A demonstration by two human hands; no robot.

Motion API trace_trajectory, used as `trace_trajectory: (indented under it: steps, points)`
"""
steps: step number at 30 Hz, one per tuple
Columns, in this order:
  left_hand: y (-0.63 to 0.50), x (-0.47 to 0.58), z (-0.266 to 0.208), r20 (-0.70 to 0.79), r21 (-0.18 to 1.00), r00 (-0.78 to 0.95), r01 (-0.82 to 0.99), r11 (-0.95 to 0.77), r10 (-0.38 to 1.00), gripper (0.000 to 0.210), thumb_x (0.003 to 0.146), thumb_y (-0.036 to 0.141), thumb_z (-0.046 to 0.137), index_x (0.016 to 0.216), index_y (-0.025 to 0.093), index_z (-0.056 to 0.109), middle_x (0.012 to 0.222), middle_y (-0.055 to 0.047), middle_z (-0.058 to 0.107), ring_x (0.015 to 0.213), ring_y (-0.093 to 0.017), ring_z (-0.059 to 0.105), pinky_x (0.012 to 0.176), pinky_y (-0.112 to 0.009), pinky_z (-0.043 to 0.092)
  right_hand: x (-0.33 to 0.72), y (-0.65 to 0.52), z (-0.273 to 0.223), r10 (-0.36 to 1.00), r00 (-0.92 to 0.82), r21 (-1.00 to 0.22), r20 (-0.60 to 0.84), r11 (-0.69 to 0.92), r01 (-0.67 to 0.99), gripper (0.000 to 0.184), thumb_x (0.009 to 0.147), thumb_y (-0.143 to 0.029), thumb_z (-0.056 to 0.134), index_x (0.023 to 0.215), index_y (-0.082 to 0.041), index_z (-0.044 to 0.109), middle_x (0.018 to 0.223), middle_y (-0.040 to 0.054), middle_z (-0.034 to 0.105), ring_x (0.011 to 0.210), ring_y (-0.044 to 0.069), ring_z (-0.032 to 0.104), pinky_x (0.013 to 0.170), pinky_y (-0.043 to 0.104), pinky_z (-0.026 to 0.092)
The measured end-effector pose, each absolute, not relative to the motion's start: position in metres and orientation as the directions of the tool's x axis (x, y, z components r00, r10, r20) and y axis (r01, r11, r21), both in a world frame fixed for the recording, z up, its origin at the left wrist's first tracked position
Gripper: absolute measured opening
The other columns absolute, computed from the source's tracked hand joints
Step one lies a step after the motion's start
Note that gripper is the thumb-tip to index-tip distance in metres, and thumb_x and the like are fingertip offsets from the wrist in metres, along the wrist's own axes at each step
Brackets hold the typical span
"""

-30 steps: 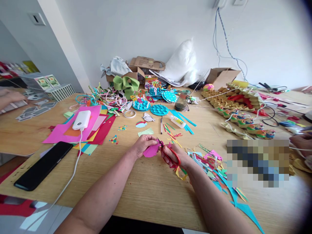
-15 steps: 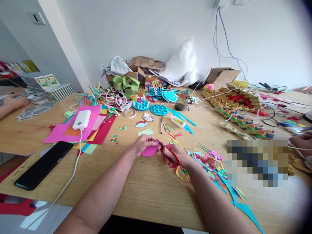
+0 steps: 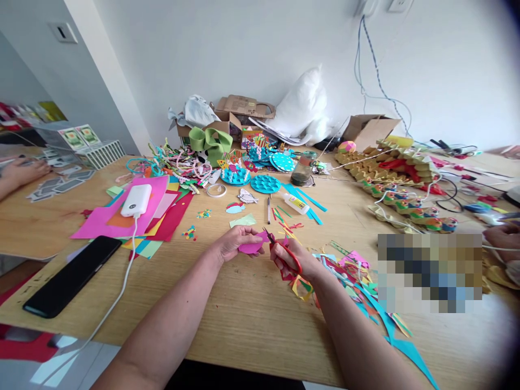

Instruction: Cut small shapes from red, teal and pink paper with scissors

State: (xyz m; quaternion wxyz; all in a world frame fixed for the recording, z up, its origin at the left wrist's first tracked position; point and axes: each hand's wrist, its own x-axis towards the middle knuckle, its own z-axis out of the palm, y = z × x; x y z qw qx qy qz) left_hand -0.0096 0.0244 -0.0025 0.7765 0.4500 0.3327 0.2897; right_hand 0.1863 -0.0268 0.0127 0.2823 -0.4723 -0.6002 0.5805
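Note:
Between finger and thumb, my left hand [image 3: 239, 242] pinches a piece of magenta paper [image 3: 252, 248] with a rounded outline. My right hand [image 3: 290, 261] is closed round red-handled scissors [image 3: 293, 262], their dark blades pointing up and left beside the paper. Whether the blades touch the paper I cannot tell. A pale green paper piece [image 3: 242, 220] lies just beyond my hands, with a pen [image 3: 268, 209] and a glue bottle [image 3: 296, 203] behind it. Two paper fish cutouts, one blue and red [image 3: 235, 207] and one white [image 3: 247, 196], lie farther back.
Coloured paper scraps [image 3: 345, 271] spread beside my right forearm. To the left are a black phone [image 3: 73, 276], a white power bank [image 3: 137, 200] with a cable, and stacked coloured sheets [image 3: 97, 222]. Egg-carton crafts [image 3: 406, 206] stand at right. Other people's hands show at both edges.
The magenta paper has turned a little in my left hand and sits slightly higher. The scissor blades have shifted slightly up beside it.

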Motion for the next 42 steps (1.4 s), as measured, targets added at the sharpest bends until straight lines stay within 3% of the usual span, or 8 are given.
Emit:
trace_trajectory:
  steps: [6, 10, 13, 19, 27, 31, 37, 42]
  points:
    - [0.03, -0.011, -0.009, -0.286, 0.85, 0.54, -0.239, 0.47, 0.792, 0.028, 0.057, 0.02, 0.079, 0.079, 0.01, 0.065, 0.064, -0.007, 0.069, 0.05, -0.013, 0.061, 0.051, -0.022, 0.047, 0.183, -0.022, 0.007, 0.949, -0.283, -0.978, -0.135, -0.081, 0.194, 0.056, 0.077, -0.071, 0.048, 0.066, -0.016, 0.053, 0.045, -0.0036, 0.05, 0.034, 0.007, 0.044, 0.035, 0.018, 0.028]
    - [0.031, -0.006, -0.01, -0.33, 0.765, 0.425, -0.402, 0.502, 0.843, 0.014, 0.063, 0.016, 0.075, 0.071, 0.01, 0.064, 0.06, -0.005, 0.066, 0.051, -0.01, 0.06, 0.052, -0.02, 0.047, 0.176, -0.021, 0.001, 0.968, -0.178, -0.977, -0.175, -0.148, 0.155, 0.055, 0.075, -0.071, 0.05, 0.065, -0.017, 0.053, 0.043, -0.0041, 0.049, 0.032, 0.007, 0.043, 0.033, 0.018, 0.026]
    - [0.027, 0.001, -0.009, -0.341, 0.719, 0.424, -0.457, 0.524, 0.839, 0.013, 0.069, 0.018, 0.073, 0.077, 0.01, 0.066, 0.065, -0.007, 0.067, 0.056, -0.012, 0.062, 0.055, -0.022, 0.049, 0.171, -0.021, -0.005, 0.976, -0.138, -0.979, -0.17, -0.151, 0.138, 0.051, 0.075, -0.066, 0.054, 0.065, -0.016, 0.054, 0.044, -0.004, 0.049, 0.032, 0.007, 0.044, 0.033, 0.018, 0.027]
    - [0.021, 0.006, -0.012, -0.289, 0.713, 0.512, -0.449, 0.539, 0.809, 0.026, 0.066, 0.021, 0.076, 0.087, 0.007, 0.068, 0.076, -0.01, 0.069, 0.062, -0.014, 0.064, 0.058, -0.023, 0.05, 0.167, -0.02, -0.01, 0.984, -0.102, -0.982, -0.144, -0.13, 0.137, 0.046, 0.076, -0.06, 0.054, 0.064, -0.016, 0.054, 0.042, -0.0039, 0.049, 0.032, 0.007, 0.043, 0.034, 0.018, 0.027]
    - [0.023, 0.01, -0.009, -0.367, 0.638, 0.372, -0.567, 0.522, 0.853, 0.004, 0.07, 0.011, 0.068, 0.071, 0.01, 0.064, 0.063, -0.006, 0.067, 0.054, -0.01, 0.06, 0.056, -0.02, 0.049, 0.161, -0.024, -0.005, 0.986, -0.096, -0.985, -0.137, -0.125, 0.116, 0.046, 0.073, -0.061, 0.058, 0.062, -0.017, 0.052, 0.042, -0.0032, 0.049, 0.032, 0.008, 0.043, 0.036, 0.02, 0.031]
    - [0.021, 0.018, -0.009, -0.421, 0.593, 0.326, -0.607, 0.529, 0.846, 0.012, 0.075, 0.018, 0.067, 0.068, 0.011, 0.06, 0.059, -0.005, 0.064, 0.05, -0.009, 0.057, 0.051, -0.019, 0.046, 0.157, -0.025, -0.006, 0.987, -0.084, -0.986, -0.139, -0.13, 0.102, 0.046, 0.071, -0.061, 0.061, 0.062, -0.016, 0.052, 0.042, -0.0037, 0.049, 0.032, 0.008, 0.044, 0.035, 0.019, 0.03]
    - [0.014, 0.026, -0.014, -0.27, 0.644, 0.313, -0.645, 0.413, 0.911, 0.022, 0.059, 0.02, 0.081, 0.07, 0.011, 0.064, 0.062, -0.002, 0.064, 0.054, -0.007, 0.055, 0.052, -0.019, 0.043, 0.153, -0.026, -0.009, 0.986, -0.098, -0.987, -0.135, -0.125, 0.099, 0.046, 0.07, -0.06, 0.064, 0.062, -0.017, 0.052, 0.04, -0.0042, 0.048, 0.031, 0.009, 0.044, 0.033, 0.019, 0.029]
    - [0.011, 0.027, -0.015, -0.256, 0.714, 0.286, -0.588, 0.38, 0.923, 0.023, 0.056, 0.019, 0.081, 0.072, 0.012, 0.067, 0.064, -0.001, 0.064, 0.056, -0.008, 0.056, 0.054, -0.02, 0.043, 0.151, -0.029, -0.009, 0.986, -0.113, -0.989, -0.123, -0.113, 0.09, 0.045, 0.071, -0.06, 0.065, 0.063, -0.017, 0.053, 0.041, -0.0038, 0.049, 0.033, 0.009, 0.044, 0.034, 0.019, 0.03]
